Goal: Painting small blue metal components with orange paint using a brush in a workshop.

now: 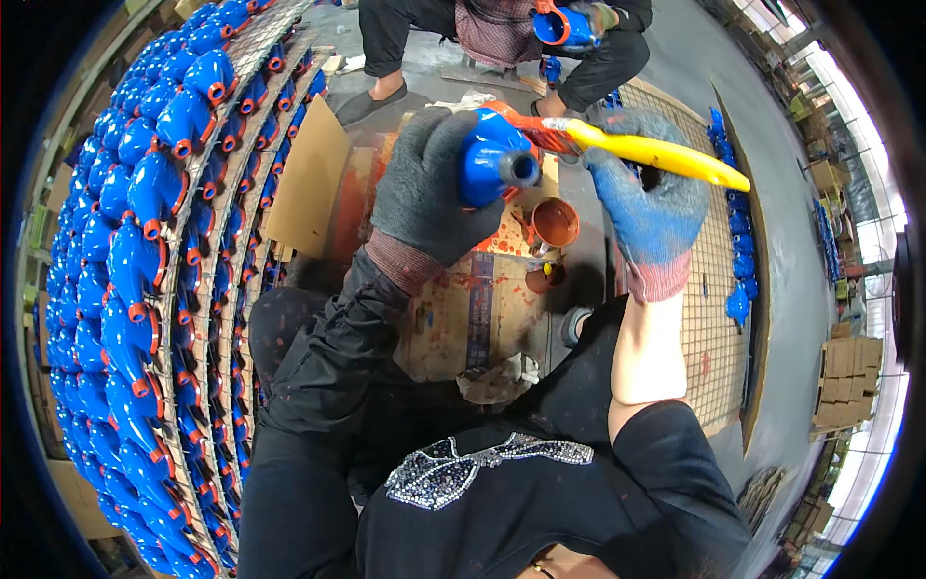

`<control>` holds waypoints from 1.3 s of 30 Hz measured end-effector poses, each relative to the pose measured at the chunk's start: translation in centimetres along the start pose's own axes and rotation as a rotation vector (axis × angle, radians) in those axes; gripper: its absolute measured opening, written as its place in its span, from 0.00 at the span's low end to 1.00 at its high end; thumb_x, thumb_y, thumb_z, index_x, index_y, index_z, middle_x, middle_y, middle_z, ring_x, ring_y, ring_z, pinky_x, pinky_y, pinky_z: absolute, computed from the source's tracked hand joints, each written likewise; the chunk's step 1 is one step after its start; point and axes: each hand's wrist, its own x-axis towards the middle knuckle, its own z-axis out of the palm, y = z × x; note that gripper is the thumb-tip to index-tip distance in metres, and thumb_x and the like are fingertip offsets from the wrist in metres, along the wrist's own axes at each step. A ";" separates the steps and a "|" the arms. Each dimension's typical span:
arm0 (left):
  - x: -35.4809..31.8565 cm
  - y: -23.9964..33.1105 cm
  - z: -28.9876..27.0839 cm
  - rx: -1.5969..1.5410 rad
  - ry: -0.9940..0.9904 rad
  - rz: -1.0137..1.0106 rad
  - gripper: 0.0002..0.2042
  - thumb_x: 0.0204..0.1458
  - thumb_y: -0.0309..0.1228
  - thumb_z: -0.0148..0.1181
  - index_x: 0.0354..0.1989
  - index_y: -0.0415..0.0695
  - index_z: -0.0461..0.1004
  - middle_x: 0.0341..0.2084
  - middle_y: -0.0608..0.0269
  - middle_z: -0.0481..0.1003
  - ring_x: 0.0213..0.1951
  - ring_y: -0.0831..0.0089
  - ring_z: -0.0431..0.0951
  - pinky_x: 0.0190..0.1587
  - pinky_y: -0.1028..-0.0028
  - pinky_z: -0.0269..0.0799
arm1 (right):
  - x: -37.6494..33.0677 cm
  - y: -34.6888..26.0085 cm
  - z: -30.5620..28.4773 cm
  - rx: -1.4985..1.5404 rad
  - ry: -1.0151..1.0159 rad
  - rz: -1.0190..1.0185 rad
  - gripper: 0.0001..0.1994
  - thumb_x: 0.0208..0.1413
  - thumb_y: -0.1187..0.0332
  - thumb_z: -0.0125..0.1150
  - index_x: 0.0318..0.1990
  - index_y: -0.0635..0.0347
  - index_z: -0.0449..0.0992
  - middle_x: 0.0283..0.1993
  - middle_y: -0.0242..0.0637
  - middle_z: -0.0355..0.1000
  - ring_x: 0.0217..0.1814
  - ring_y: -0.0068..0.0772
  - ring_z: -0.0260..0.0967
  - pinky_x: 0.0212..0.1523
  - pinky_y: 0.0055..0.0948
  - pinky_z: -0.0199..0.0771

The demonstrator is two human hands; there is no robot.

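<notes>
My left hand (424, 188), in a dark grey work glove, grips a glossy blue cast part (485, 164) with a dark round spout toward me. Its far flange is orange-red. My right hand (656, 193), gloved in grey with blue stains, is closed around a paintbrush with a yellow handle (666, 154). The red-coated bristles lie at the part's orange-red flange, apparently touching it. Below the hands stands a cup of red paint (556, 224). Beside it sits a smaller reddish pot (545, 278) with something yellow in it.
Tall stacked racks of blue parts (135, 241) rise close on my left. Paint-stained cardboard (444, 318) covers the floor ahead, with a crumpled rag (499, 379) on it. A co-worker (502, 34) sits opposite, holding another blue part (569, 27). At right lies a mesh panel (719, 338).
</notes>
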 end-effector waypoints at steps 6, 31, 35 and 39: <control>0.7 0.0 -1.2 -0.939 0.000 -0.595 0.24 0.47 0.26 0.68 0.53 0.42 0.68 0.37 0.59 0.77 0.37 0.66 0.81 0.38 0.69 0.81 | -0.8 0.2 0.7 -0.127 0.027 -0.135 0.14 0.42 0.79 0.70 0.39 0.59 0.79 0.40 0.37 0.75 0.42 0.36 0.74 0.46 0.33 0.74; -0.9 -1.5 -1.6 -0.203 -0.041 -0.402 0.31 0.38 0.32 0.72 0.55 0.44 0.68 0.42 0.56 0.72 0.44 0.59 0.76 0.45 0.61 0.75 | 0.8 2.6 1.9 0.163 0.129 -0.002 0.14 0.49 0.82 0.66 0.45 0.65 0.77 0.40 0.34 0.76 0.38 0.19 0.71 0.40 0.20 0.73; -1.1 -0.6 -1.1 0.231 -0.066 -0.154 0.32 0.35 0.38 0.71 0.54 0.48 0.69 0.40 0.51 0.69 0.45 0.49 0.73 0.45 0.54 0.72 | 0.3 3.1 1.8 0.084 0.017 0.086 0.14 0.49 0.82 0.66 0.45 0.65 0.77 0.41 0.35 0.76 0.41 0.22 0.73 0.43 0.21 0.75; -1.1 -0.5 -1.3 0.264 -0.129 -0.174 0.32 0.35 0.39 0.71 0.54 0.48 0.70 0.40 0.50 0.69 0.44 0.50 0.74 0.45 0.55 0.73 | 0.2 3.4 1.7 0.121 -0.097 0.115 0.14 0.49 0.83 0.65 0.45 0.64 0.77 0.43 0.36 0.75 0.43 0.23 0.73 0.45 0.22 0.75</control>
